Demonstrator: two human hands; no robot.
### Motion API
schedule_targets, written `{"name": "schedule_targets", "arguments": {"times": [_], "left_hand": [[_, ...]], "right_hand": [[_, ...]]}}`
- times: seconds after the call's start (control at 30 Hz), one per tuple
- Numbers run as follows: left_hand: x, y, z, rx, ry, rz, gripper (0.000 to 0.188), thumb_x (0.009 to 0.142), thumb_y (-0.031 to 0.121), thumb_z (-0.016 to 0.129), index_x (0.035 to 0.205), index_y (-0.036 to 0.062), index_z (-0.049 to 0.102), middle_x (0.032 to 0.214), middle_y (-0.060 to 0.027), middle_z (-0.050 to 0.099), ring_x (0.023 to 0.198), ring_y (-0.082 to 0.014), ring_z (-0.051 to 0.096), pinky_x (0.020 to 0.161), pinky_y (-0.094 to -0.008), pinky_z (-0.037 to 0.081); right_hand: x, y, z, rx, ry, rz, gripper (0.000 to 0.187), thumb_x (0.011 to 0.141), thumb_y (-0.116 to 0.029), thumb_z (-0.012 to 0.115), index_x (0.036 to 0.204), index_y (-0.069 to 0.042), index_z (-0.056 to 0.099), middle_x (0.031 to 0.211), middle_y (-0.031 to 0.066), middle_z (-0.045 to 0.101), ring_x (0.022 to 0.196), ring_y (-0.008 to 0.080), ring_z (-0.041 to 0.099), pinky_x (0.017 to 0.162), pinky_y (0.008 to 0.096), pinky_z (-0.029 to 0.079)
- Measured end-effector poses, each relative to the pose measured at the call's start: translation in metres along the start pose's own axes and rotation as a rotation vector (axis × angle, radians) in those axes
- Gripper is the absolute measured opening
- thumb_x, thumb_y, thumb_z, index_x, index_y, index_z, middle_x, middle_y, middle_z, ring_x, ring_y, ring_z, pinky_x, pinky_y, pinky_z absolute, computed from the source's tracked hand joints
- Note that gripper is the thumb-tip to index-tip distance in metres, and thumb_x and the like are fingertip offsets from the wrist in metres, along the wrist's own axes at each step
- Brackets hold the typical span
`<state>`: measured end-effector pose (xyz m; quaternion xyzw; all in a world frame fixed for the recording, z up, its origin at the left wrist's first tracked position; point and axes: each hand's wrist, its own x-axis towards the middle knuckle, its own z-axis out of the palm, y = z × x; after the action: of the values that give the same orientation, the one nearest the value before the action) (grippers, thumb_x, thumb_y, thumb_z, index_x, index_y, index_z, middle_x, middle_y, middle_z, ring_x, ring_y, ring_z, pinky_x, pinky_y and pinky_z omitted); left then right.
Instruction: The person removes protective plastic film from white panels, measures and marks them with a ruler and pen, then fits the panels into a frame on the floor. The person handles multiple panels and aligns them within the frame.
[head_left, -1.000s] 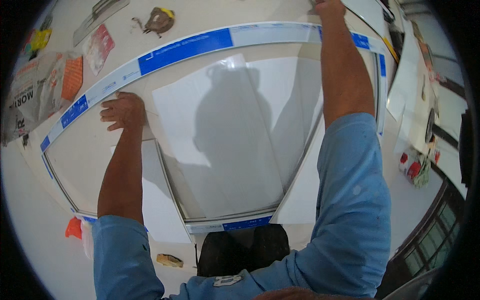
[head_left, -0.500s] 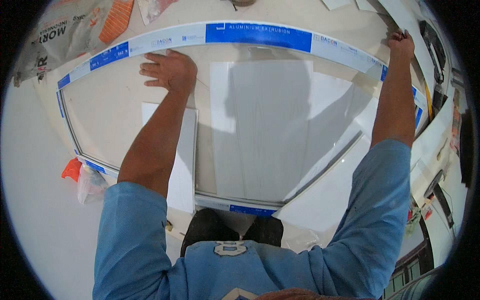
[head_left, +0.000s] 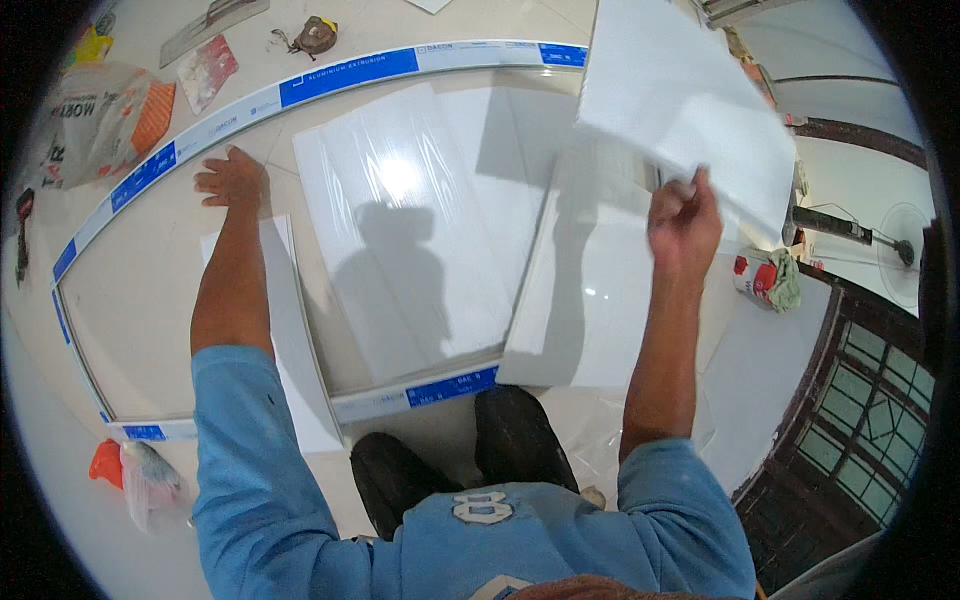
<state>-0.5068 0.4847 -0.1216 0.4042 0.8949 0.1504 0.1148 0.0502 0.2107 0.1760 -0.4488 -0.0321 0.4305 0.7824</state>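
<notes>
My left hand (head_left: pixel 231 178) lies with fingers spread on the floor, inside a long frame (head_left: pixel 348 79) covered in blue and white protective film. My right hand (head_left: pixel 685 222) is closed on the near edge of a white panel (head_left: pixel 690 110), which is raised and tilted over the frame's right end, hiding part of it. Glossy white panels (head_left: pixel 385 275) lie on the floor within the frame. Another white panel (head_left: pixel 585 320) rests across its near rail, by my right forearm. Beside my left forearm, a narrow white panel (head_left: pixel 300 365) also crosses that rail.
Beyond the frame are a grey plastic bag (head_left: pixel 95 120), a flat metal blade (head_left: pixel 215 28) and a round brown and yellow object (head_left: pixel 317 36). A tied clear bag (head_left: pixel 150 485) sits at near left. On the right are a can (head_left: pixel 757 277) with a cloth, and a fan (head_left: pixel 905 250).
My right hand has come nearer from the far right, bringing up a white panel. The view has turned to the right; my left hand stays flat inside the frame.
</notes>
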Motion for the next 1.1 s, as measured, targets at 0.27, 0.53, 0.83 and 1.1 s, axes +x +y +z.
{"name": "schedule_targets", "arguments": {"times": [0.27,0.53,0.83,1.1], "left_hand": [[-0.396,-0.024,-0.183,-1.283,-1.561,0.376,0.094,0.099,0.053,0.070,0.165,0.0003,0.029,0.166,-0.0194,0.041,0.153,-0.0339,0.040,0.128,-0.0512,0.028],[-0.460,-0.023,-0.204,-1.515,-1.140,-0.392,0.046,0.109,0.023,0.061,0.145,-0.0033,0.049,0.138,-0.0190,0.062,0.128,-0.0331,0.063,0.110,-0.0484,0.055],[-0.480,0.106,-0.182,-1.059,-1.229,0.114,0.068,0.098,0.031,0.078,0.138,-0.0162,0.048,0.128,-0.0251,0.068,0.115,-0.0330,0.070,0.103,-0.0486,0.058],[-0.515,0.064,-0.067,-0.222,-0.776,1.013,0.047,0.096,0.023,0.071,0.135,-0.0002,0.060,0.119,-0.0199,0.070,0.107,-0.0404,0.068,0.099,-0.0485,0.055]], "right_hand": [[-0.213,0.089,-0.065,-0.044,0.252,0.371,0.015,0.102,-0.021,0.073,0.096,-0.010,0.066,0.073,-0.0002,0.058,0.060,0.0112,0.053,0.051,0.0255,0.039],[-0.323,0.088,-0.118,-0.650,-0.524,0.339,0.027,0.101,-0.028,0.073,0.113,-0.004,0.072,0.100,0.0107,0.072,0.090,0.0196,0.069,0.072,0.0332,0.056],[-0.250,-0.049,-0.188,-1.272,-0.016,0.123,0.042,0.101,-0.030,0.071,0.128,0.002,0.066,0.121,0.0216,0.070,0.114,0.0309,0.065,0.101,0.0438,0.051],[-0.143,0.008,-0.287,-1.140,0.174,-0.159,0.029,0.100,-0.023,0.073,0.104,0.005,0.067,0.093,0.0103,0.069,0.085,0.0174,0.059,0.080,0.0384,0.051]]}}
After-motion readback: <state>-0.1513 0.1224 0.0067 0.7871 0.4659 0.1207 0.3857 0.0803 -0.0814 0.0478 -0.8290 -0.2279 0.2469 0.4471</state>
